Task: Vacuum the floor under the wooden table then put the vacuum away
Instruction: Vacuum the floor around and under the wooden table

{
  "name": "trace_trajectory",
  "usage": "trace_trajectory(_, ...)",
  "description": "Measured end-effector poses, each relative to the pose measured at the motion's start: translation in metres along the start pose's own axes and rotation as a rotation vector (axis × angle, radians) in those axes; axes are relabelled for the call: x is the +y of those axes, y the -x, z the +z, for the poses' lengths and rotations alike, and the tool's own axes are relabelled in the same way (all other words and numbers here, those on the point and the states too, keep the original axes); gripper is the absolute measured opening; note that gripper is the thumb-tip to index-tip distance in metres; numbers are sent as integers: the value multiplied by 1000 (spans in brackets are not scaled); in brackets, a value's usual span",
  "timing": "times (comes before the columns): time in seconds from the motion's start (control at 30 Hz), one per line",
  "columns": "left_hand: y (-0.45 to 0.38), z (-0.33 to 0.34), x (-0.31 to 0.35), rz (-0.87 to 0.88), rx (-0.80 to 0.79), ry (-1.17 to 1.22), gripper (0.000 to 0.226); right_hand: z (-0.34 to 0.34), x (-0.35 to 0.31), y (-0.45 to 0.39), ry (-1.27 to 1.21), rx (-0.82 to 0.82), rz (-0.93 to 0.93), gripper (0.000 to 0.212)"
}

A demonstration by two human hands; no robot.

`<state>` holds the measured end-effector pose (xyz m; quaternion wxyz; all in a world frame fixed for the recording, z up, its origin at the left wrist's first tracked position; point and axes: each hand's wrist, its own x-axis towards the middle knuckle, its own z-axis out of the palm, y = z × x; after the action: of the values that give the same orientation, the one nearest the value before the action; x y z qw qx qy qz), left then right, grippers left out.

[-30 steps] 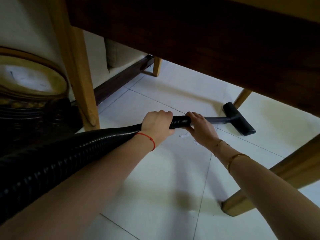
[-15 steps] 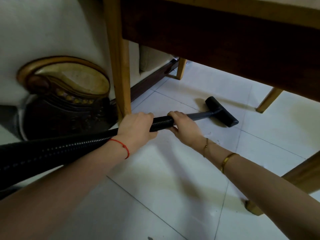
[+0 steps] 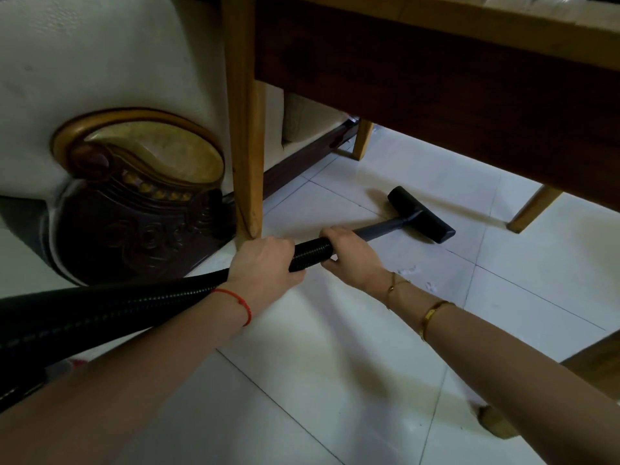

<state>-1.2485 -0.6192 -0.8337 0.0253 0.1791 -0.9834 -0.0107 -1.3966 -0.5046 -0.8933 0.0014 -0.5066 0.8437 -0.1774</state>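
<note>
A black ribbed vacuum hose (image 3: pixel 117 307) runs in from the left edge and joins a grey wand (image 3: pixel 385 228). The wand ends in a black floor nozzle (image 3: pixel 422 214) lying on the white tiled floor (image 3: pixel 335 364) under the wooden table (image 3: pixel 436 62). My left hand (image 3: pixel 265 263) grips the hose from above. My right hand (image 3: pixel 349 256) grips the front end of the hose where the wand begins. A few pale specks (image 3: pixel 407 271) lie on the tile just right of my right wrist.
A light wooden table leg (image 3: pixel 245 129) stands right behind my left hand. A white sofa with a carved dark and gold end panel (image 3: pixel 134 196) fills the left. More table legs stand at the back (image 3: pixel 364 139), far right (image 3: pixel 533 209) and near right (image 3: pixel 496 421).
The nozzle has slid left and back across the tiles, both hands moving with it toward the near table leg. The view has swung left, showing more of the sofa.
</note>
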Motion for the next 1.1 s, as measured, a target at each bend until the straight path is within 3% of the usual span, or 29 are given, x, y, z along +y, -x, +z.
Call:
trace_trajectory(0.27,-66,20,65,64,-36,75,27,-19,85,6,67,51,106,18)
trace_trajectory(0.6,-131,28,125,74,-47,117,29,-50,160,0,85,-10,176,22)
trace_trajectory(0.83,-126,28,109,78,13,95,30,-44,147,-8,47,17,141,21)
trace_trajectory(1.1,-70,10,38,-9,-22,78,32,-13,67,-24,-95,61,16,20)
